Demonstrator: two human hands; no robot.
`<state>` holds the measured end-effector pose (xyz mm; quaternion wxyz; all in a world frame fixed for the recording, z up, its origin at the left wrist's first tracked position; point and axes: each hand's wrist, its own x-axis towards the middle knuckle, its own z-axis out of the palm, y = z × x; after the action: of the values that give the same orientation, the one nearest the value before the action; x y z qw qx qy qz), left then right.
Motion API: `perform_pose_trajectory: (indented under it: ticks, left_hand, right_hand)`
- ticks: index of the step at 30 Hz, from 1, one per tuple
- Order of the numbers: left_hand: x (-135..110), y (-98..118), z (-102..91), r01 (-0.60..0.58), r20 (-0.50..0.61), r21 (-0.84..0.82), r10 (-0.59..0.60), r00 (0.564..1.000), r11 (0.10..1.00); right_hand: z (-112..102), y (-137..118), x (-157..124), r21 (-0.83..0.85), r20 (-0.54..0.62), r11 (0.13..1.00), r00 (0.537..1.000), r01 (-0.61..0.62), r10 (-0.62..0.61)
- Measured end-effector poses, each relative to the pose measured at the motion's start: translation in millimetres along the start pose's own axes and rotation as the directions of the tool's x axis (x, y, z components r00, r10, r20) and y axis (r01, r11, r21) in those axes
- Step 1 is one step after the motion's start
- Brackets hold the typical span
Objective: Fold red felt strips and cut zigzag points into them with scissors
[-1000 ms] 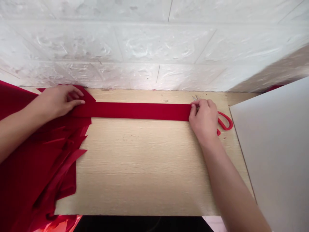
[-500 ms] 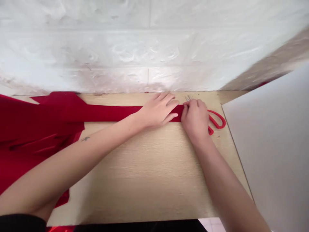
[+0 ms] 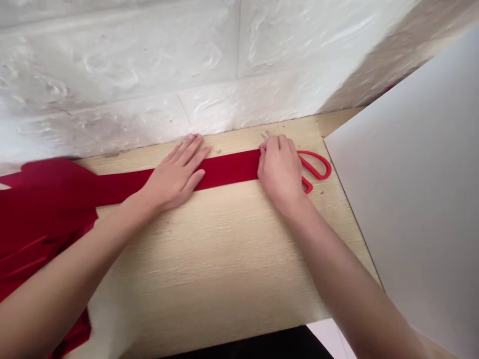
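Leftward along one red strip (image 3: 232, 168) slid the flat-spread left hand (image 3: 174, 179); right hand (image 3: 280, 169) pinches its end.

The right hand (image 3: 279, 169) is covering the right end of the red strip (image 3: 228, 168), so it is not showing whether its curled fingers (image 3: 275, 145) are pinching the cloth or only pressing on it. The same hand is hiding the middle of the scissors (image 3: 322, 157); only the red handle loops and the blade tips are peeking out. The left hand (image 3: 175, 177) is lying over a stretch of the strip. The left edge is cutting off the red cloth heap (image 3: 41, 209), and the right edge is cutting off the white board (image 3: 411, 199). Both forearms are running out at the bottom.
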<state>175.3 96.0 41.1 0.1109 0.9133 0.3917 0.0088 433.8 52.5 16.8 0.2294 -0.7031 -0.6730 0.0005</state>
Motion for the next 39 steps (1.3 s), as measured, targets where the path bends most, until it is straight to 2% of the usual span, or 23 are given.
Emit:
perform_pose_trajectory:
  ticks: [3, 7, 9, 10, 11, 12, 13, 14, 16, 17, 19, 22, 24, 26, 29, 31, 33, 34, 35, 36, 37, 38, 39]
  left_hand:
    - [-28, -27, -5.9, 0.028, -0.043, 0.007, -0.028, 0.999, 1.0]
    - [-56, -45, -12.2, 0.086, -0.125, -0.114, -0.101, 0.987, 0.99]
    - [-62, -54, -11.4, 0.135, -0.251, -0.227, -0.192, 0.949, 0.964]
    - [-64, -60, -9.9, 0.17, -0.354, -0.32, -0.284, 0.891, 0.932]
    - [-65, -70, -7.9, 0.201, -0.452, -0.436, -0.406, 0.794, 0.877]
    - [-67, -81, -5.8, 0.202, -0.533, -0.588, -0.562, 0.632, 0.784]
    - [-69, -94, -4.0, 0.155, -0.543, -0.744, -0.723, 0.428, 0.65]
    - [-72, -108, -2.9, 0.081, -0.482, -0.85, -0.831, 0.276, 0.52]
    - [-79, -134, -2.7, -0.043, -0.398, -0.917, -0.916, 0.045, 0.396]
    - [-83, -144, -3.5, -0.082, -0.359, -0.928, -0.932, -0.052, 0.362]
    - [-90, -157, -5.5, -0.136, -0.339, -0.922, -0.924, -0.177, 0.364]
    - [-96, -162, -7.0, -0.137, -0.359, -0.903, -0.892, -0.274, 0.406]
    - [-101, -159, -7.1, -0.132, -0.34, -0.913, -0.898, -0.279, 0.386]
    - [-104, -157, -7.4, -0.157, -0.294, -0.927, -0.919, -0.265, 0.342]
    - [-101, -153, -9.0, -0.189, -0.254, -0.931, -0.927, -0.277, 0.312]
    - [-90, -145, -11.1, -0.123, -0.299, -0.931, -0.913, -0.279, 0.342]
    - [-71, -127, -15.2, 0.043, -0.479, -0.871, -0.829, -0.29, 0.489]
    - [-59, -112, -18.4, 0.147, -0.627, -0.778, -0.739, -0.246, 0.611]
    - [-46, -94, -22.3, 0.205, -0.767, -0.638, -0.59, -0.254, 0.742]
    - [-33, -73, -26.6, 0.224, -0.862, -0.507, -0.482, -0.158, 0.833]
    - [-20, -49, -30.6, 0.214, -0.906, -0.404, -0.422, 0.044, 0.889]
    - [-6, -26, -33.7, 0.184, -0.871, -0.3, -0.348, 0.346, 0.936]
    - [7, -3, -35.0, 0.141, -0.751, -0.217, -0.257, 0.609, 0.966]
  right_hand:
    - [3, 3, 0, 0.022, -0.02, 1.0, 1.0, 0.004, -0.003]
    - [5, 6, 0, 0.065, -0.042, 0.997, 0.999, 0.034, -0.032]
    - [6, 7, 0, 0.078, -0.049, 0.996, 0.998, 0.042, -0.038]
    - [6, 7, 0, 0.074, -0.046, 0.996, 0.998, 0.039, -0.036]
    - [6, 7, 1, 0.065, -0.039, 0.997, 0.999, 0.033, -0.03]
    - [5, 7, 1, 0.055, -0.032, 0.998, 0.999, 0.027, -0.025]
    - [5, 6, 1, 0.047, -0.026, 0.999, 0.999, 0.022, -0.021]
    - [4, 5, 1, 0.041, -0.022, 0.999, 1.0, 0.019, -0.018]
    - [3, 3, 1, 0.03, -0.011, 0.999, 1.0, 0.012, -0.011]
    - [2, 3, 2, 0.02, 0.001, 1.0, 1.0, 0.006, -0.006]
    - [0, 1, 2, -0.011, 0.029, 1.0, 1.0, -0.005, 0.006]
    - [-1, 0, 2, -0.031, 0.038, 1.0, 0.999, -0.006, 0.008]
    - [-1, 0, 2, -0.027, 0.026, 1.0, 1.0, -0.007, 0.008]
    - [0, 0, 2, -0.021, 0.02, 1.0, 1.0, -0.01, 0.01]
    - [0, -2, 3, -0.023, 0.028, 1.0, 0.999, -0.017, 0.018]
    - [-1, -3, 3, -0.039, 0.034, 0.999, 0.999, -0.022, 0.024]
    - [0, -3, 3, -0.046, 0.032, 0.999, 0.999, -0.017, 0.018]
    - [0, -2, 3, -0.04, 0.024, 0.999, 1.0, -0.009, 0.01]
    - [1, -2, 3, -0.028, 0.01, 1.0, 1.0, 0.0, 0.0]
    - [2, -1, 3, -0.014, -0.006, 1.0, 1.0, 0.009, -0.009]
    - [3, 0, 3, -0.001, -0.022, 1.0, 1.0, 0.014, -0.014]
    - [3, 0, 3, 0.004, -0.033, 1.0, 0.999, 0.016, -0.016]
    - [4, 1, 3, 0.002, -0.037, 1.0, 0.999, 0.016, -0.016]
